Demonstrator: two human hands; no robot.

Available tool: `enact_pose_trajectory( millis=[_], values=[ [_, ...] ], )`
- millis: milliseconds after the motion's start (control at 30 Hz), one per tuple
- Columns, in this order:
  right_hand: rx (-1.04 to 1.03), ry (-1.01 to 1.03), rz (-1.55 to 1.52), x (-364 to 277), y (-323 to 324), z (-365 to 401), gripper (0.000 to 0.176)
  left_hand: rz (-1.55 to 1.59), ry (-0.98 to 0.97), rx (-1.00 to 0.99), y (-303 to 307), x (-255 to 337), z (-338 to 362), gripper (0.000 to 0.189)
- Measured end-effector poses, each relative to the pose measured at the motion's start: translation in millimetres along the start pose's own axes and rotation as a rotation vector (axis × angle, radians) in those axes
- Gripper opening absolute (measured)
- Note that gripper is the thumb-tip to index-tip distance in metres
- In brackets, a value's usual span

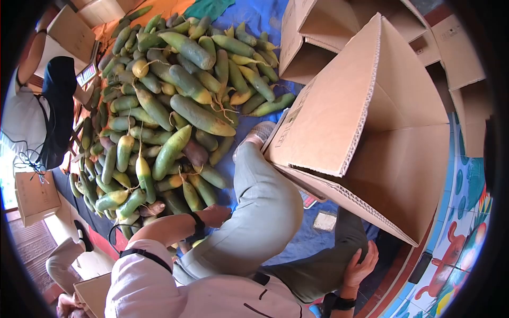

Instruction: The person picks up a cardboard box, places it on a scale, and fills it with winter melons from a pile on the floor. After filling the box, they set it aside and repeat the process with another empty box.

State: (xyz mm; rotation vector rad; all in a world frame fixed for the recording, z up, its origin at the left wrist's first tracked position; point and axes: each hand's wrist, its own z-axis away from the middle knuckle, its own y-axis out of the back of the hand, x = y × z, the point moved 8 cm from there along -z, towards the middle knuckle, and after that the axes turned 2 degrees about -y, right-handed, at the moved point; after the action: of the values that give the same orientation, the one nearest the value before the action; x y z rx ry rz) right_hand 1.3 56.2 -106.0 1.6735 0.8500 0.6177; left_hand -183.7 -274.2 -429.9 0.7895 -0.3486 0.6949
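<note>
A large heap of green radishes (pixel 169 106) lies on a blue tarp, in front of and to the left of my bent knee. My left hand (pixel 214 215) rests beside my thigh near the heap's lower edge; its fingers are mostly hidden, so what it holds, if anything, cannot be told. At the lower right, my right hand (pixel 362 264) is against my dark-shaded lower leg, with its fingers apart and nothing in them. A big open cardboard box (pixel 328 106) stands tilted to the right of my knee.
More open boxes (pixel 366 21) stand at the top right. A person (pixel 32 111) is at the left near a box (pixel 71 37), and another person's leg (pixel 61 262) shows at the lower left. A painted tile wall (pixel 456 233) curves along the right.
</note>
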Motion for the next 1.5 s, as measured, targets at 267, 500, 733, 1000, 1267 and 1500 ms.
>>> enact_pose_trajectory(
  millis=[267, 500, 733, 1000, 1267, 1500],
  values=[
    [-0.361, 0.228, -0.256, -86.4, -37.6, 5.4, 0.034, 0.276, 0.011, 0.188, 31.2, 0.4, 30.0, 0.039],
    [-0.597, 0.560, -0.473, -183.2, -110.4, 23.1, 0.035, 0.635, -0.297, 0.283, 49.9, 20.7, 28.7, 0.048],
    [-1.244, 0.299, -0.291, -181.2, -183.4, 75.8, 0.038, 0.788, -0.461, 0.337, 49.9, 22.8, 21.6, 0.057],
    [-0.908, 0.217, -0.322, -143.7, -75.7, 28.4, 0.026, 0.331, 0.078, 0.371, 47.1, -26.7, 46.5, 0.057],
    [-0.469, -0.007, -0.618, -41.6, 155.0, -28.9, 0.036, -0.361, 0.469, 0.529, 40.3, -110.8, 103.5, 0.030],
    [0.265, -0.300, -0.709, 13.1, 225.4, -54.5, 0.039, -0.575, 0.542, 0.440, 36.6, -138.5, 89.4, 0.030]
  ],
)
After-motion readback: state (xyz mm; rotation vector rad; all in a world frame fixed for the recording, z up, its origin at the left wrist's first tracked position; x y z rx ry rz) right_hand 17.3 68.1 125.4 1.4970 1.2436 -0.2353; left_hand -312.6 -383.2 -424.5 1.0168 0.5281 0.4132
